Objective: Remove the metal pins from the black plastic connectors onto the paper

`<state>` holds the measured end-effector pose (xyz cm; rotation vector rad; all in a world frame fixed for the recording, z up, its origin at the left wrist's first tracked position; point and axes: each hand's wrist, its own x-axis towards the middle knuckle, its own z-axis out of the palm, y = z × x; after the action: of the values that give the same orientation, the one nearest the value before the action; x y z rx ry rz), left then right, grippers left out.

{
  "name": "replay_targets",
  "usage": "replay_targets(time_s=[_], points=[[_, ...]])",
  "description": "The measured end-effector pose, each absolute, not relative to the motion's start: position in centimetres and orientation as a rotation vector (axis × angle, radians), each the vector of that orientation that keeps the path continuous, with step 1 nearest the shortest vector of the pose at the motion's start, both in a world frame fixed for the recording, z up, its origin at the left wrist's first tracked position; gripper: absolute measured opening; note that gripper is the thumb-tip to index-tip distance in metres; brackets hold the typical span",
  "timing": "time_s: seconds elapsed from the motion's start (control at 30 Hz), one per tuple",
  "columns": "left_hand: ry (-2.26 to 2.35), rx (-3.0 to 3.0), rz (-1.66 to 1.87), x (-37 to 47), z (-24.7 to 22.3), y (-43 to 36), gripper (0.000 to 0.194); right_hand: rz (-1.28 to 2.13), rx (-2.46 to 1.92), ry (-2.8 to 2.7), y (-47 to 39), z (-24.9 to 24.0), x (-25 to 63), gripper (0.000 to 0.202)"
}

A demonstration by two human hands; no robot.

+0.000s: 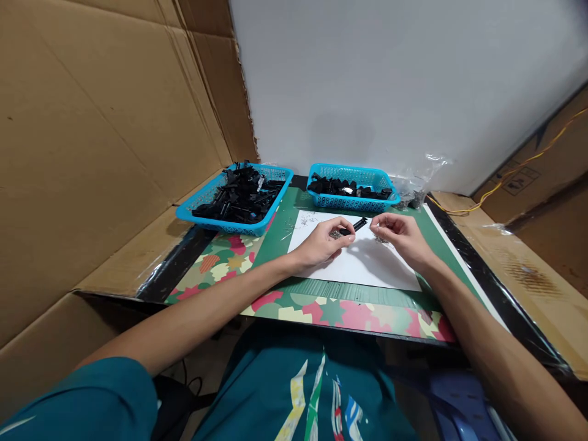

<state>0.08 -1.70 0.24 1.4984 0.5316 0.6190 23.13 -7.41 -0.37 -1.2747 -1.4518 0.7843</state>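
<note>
Above a white sheet [367, 264] on the table, my left hand [327, 241] pinches a black elongated part [359, 225], whose free end points toward my right hand. My right hand [400, 236] is a little to the right of that part, its thumb and forefinger pressed together; anything between them is too small to make out. Small metal pieces [381, 239] lie under the right fingertips. Another small pile [336, 234] shows beside the left fingers. More tiny pieces [307, 220] are scattered at the sheet's upper left corner.
Two blue baskets hold black parts, one at the left [184, 212] and one at the back [390, 199]. A clear plastic bag [419, 182] stands right of the back basket. Cardboard [114, 92] walls the left side; a yellow wire [514, 171] runs at the right.
</note>
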Motion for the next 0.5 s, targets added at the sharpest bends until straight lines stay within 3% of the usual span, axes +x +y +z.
replay_targets(time_s=[0.23,0.5], points=[[0.559,1.362,0.471,0.0,-0.1,-1.6,0.028,0.596,-1.205,-1.548,-7.9,-1.1,20.0,0.025],[0.514,1.539,0.607,0.0,0.0,-2.0,0.036,0.366,-1.236,-1.674,-8.3,-0.5,19.8,0.017]])
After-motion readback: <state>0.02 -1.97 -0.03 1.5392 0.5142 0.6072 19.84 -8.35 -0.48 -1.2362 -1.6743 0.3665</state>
